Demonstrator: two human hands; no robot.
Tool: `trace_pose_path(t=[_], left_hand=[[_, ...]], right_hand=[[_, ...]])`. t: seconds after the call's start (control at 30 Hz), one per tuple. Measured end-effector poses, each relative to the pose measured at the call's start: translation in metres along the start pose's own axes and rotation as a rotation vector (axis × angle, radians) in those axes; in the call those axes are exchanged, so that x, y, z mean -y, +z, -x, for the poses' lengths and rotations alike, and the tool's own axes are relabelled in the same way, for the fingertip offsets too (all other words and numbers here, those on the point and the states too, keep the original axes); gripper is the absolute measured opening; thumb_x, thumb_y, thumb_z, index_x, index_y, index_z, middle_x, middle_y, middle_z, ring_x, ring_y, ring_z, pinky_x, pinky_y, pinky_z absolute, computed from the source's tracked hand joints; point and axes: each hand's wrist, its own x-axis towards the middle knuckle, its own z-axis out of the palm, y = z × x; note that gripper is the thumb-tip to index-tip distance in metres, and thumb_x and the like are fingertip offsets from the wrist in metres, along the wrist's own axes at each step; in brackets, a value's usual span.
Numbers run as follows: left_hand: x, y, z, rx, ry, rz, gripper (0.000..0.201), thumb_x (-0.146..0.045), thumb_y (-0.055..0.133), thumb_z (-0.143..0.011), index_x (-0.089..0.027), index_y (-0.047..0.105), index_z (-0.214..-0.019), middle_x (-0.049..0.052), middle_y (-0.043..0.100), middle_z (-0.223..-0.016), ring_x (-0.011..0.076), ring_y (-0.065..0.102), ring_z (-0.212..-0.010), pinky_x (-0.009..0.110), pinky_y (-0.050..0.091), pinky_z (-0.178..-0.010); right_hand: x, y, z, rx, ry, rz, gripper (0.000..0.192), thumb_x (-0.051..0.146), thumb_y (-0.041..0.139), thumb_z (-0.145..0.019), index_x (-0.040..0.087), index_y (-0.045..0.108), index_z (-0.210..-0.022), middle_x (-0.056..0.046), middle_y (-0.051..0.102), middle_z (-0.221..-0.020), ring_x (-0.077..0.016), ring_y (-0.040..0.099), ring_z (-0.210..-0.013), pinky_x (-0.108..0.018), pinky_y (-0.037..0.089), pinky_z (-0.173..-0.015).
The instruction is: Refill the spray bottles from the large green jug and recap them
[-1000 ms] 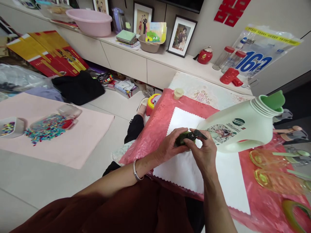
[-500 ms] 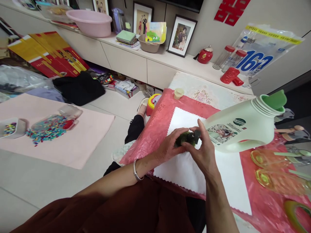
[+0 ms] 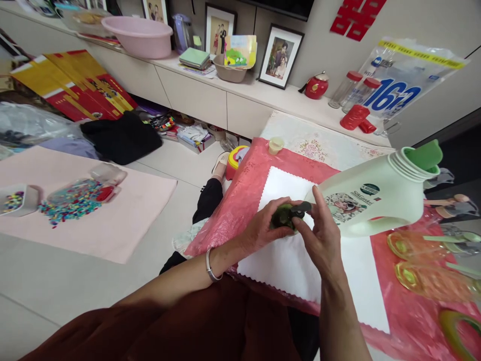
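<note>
- Left grip point(image 3: 263, 228): fingers curled round a small dark green object point(image 3: 282, 216), grasping it from the left side; a silver bangle point(image 3: 209, 264) sits on that wrist.
- Right grip point(image 3: 319, 233): thumb and forefinger pinch the black piece point(image 3: 300, 206) that sticks out of the green object's right end; the other fingers are spread loosely above it.
- Green object is held just above a white cloth point(image 3: 289, 260) with a zigzag edge, near the cloth's upper middle. What the object is exactly, cannot tell; it is mostly covered by the hands.
- White cloth lies on a pink plastic sheet point(image 3: 240, 200) that covers the bench point(image 3: 319, 140); a floral covering shows at the bench's far end.
- Pale green detergent jug point(image 3: 376, 200) lies tilted just right of the hands, its open neck with a green spout pointing up and right, its base close to the right forefinger.
- Small pale cup point(image 3: 275, 144) stands at the far edge of the pink sheet.
- Orange translucent pieces point(image 3: 413, 245) lie right of the cloth.
- Floor, left: a pink mat point(image 3: 124, 220) carries a spill of coloured beads point(image 3: 69, 200) beside a clear container.
- Far shelf: a pink basin point(image 3: 141, 35), framed photos point(image 3: 280, 55), a red jar point(image 3: 316, 86).
- Person's dark red clothing point(image 3: 195, 326) fills the lower foreground.
</note>
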Motion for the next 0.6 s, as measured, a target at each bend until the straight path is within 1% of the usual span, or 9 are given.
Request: trace_pose_path(t=[0.13, 0.2, 0.27, 0.37, 0.43, 0.5, 0.6], left_hand=[[0.001, -0.001, 0.0, -0.012, -0.06, -0.023, 0.074, -0.047, 0.078, -0.083, -0.026, 0.046, -0.146, 0.013, 0.057, -0.146, 0.0318, 0.056, -0.134, 0.048, 0.045, -0.113], [0.002, -0.001, 0.0, -0.018, -0.087, -0.022, 0.073, -0.048, 0.078, -0.083, -0.024, 0.047, -0.144, 0.013, 0.057, -0.146, 0.0322, 0.056, -0.135, 0.048, 0.044, -0.114], [0.002, -0.002, 0.0, -0.023, -0.11, -0.024, 0.072, -0.05, 0.078, -0.082, -0.024, 0.049, -0.143, 0.014, 0.057, -0.146, 0.0322, 0.056, -0.135, 0.048, 0.044, -0.114], [0.004, -0.004, 0.002, -0.026, -0.134, -0.051, 0.07, -0.05, 0.077, -0.083, -0.025, 0.049, -0.142, 0.013, 0.057, -0.148, 0.0312, 0.055, -0.137, 0.047, 0.044, -0.115], [0.006, -0.005, 0.001, -0.015, -0.17, -0.08, 0.07, -0.049, 0.076, -0.084, -0.025, 0.048, -0.143, 0.012, 0.056, -0.149, 0.0307, 0.055, -0.138, 0.047, 0.043, -0.117], [0.009, -0.006, 0.0, -0.024, -0.179, -0.095, 0.071, -0.049, 0.075, -0.084, -0.025, 0.047, -0.144, 0.013, 0.055, -0.15, 0.0309, 0.053, -0.14, 0.049, 0.04, -0.119], [0.011, -0.006, 0.0, -0.047, -0.161, -0.132, 0.07, -0.048, 0.074, -0.084, -0.025, 0.047, -0.144, 0.012, 0.053, -0.152, 0.0313, 0.05, -0.142, 0.051, 0.037, -0.122]], right_hand=[[-0.005, 0.009, 0.0, -0.191, 0.065, 0.094, 0.075, 0.044, 0.071, -0.088, 0.028, 0.042, -0.155, -0.003, 0.06, -0.117, -0.018, 0.059, -0.105, -0.035, 0.049, -0.098], [-0.004, 0.015, -0.001, -0.25, 0.087, 0.131, 0.077, 0.048, 0.073, -0.084, 0.022, 0.047, -0.152, -0.006, 0.06, -0.115, -0.018, 0.059, -0.099, -0.034, 0.051, -0.094], [-0.002, 0.018, 0.0, -0.257, 0.073, 0.141, 0.077, 0.047, 0.071, -0.084, 0.018, 0.047, -0.151, -0.008, 0.06, -0.117, -0.0183, 0.059, -0.099, -0.034, 0.051, -0.093], [0.003, 0.02, 0.002, -0.188, 0.025, 0.104, 0.068, 0.038, 0.063, -0.09, 0.017, 0.044, -0.153, -0.008, 0.057, -0.122, -0.0182, 0.057, -0.109, -0.033, 0.049, -0.098], [0.004, 0.022, 0.003, -0.182, 0.023, 0.129, 0.061, 0.031, 0.061, -0.09, 0.018, 0.049, -0.149, -0.008, 0.059, -0.117, -0.0181, 0.056, -0.106, -0.032, 0.049, -0.095], [0.004, 0.026, 0.001, -0.225, 0.042, 0.207, 0.06, 0.028, 0.068, -0.085, 0.017, 0.054, -0.143, -0.007, 0.059, -0.107, -0.019, 0.054, -0.099, -0.033, 0.049, -0.091], [0.003, 0.032, -0.002, -0.284, 0.04, 0.294, 0.063, 0.023, 0.074, -0.081, 0.016, 0.055, -0.14, -0.006, 0.058, -0.102, -0.0195, 0.051, -0.096, -0.034, 0.048, -0.091]])
